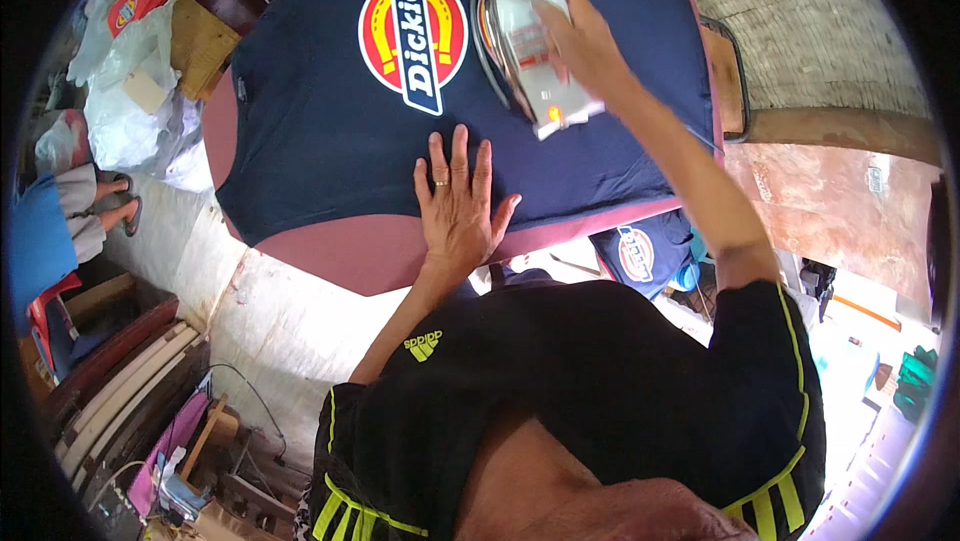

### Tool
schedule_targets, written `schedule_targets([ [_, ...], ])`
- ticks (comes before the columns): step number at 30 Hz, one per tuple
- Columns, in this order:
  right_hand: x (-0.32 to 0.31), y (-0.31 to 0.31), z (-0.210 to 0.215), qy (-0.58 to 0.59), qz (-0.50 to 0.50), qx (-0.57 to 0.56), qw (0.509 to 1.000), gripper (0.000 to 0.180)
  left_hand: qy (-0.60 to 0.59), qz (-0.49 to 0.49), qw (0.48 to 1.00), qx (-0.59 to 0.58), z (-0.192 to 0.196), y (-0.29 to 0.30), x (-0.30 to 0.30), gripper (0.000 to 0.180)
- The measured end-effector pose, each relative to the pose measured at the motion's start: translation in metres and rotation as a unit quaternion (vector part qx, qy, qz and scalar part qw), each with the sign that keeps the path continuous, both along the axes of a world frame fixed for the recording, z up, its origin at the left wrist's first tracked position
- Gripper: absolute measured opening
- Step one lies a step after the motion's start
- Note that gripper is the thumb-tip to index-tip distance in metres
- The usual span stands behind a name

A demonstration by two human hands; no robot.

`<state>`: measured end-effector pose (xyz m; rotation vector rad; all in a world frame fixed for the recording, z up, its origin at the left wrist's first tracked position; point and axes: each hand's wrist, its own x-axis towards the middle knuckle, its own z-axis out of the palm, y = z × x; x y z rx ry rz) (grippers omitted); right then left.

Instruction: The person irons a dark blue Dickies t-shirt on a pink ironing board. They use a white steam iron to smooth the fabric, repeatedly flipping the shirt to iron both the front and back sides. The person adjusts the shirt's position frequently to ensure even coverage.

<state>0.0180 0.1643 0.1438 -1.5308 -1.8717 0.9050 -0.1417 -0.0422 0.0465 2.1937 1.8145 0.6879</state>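
A dark navy shirt [320,131] lies spread flat over a padded ironing board [350,249] with a dusty-pink cover. On the shirt is a red, yellow and white printed emblem with a horseshoe [452,36]. My left hand [458,203] rests flat on the cloth below the emblem, fingers stretched out, a ring on one finger. My right hand [578,46] is wrapped round the handle of a white and grey clothes iron [530,31], which sits on the shirt just right of the emblem. A small orange light glows at the iron's near end.
Another navy shirt [645,251] with a similar print lies below the board's near edge. Clear plastic bags [130,106] are heaped at the far left, near a person's sandalled feet [122,201]. A wooden shelf unit [120,391] stands at the lower left; a metal frame [738,76] juts from the board's right end.
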Motion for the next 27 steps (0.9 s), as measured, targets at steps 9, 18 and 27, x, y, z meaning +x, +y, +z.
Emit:
schedule_targets([
  [9, 0.013, 0.111, 0.031, -0.032, -0.037, -0.042, 0.998, 0.040, 0.029, 0.029, 0.999, 0.017, 0.004, 0.002, 0.001, 0.080],
  [18, 0.182, 0.091, 0.010, -0.219, 0.075, 0.148, 0.961, 0.047, 0.088, 0.053, 0.994, 0.024, 0.006, 0.000, 0.015, 0.077],
  [27, 0.231, 0.068, 0.030, -0.148, -0.038, -0.031, 0.988, 0.050, 0.022, 0.095, 0.993, 0.074, -0.002, -0.003, 0.018, 0.060],
])
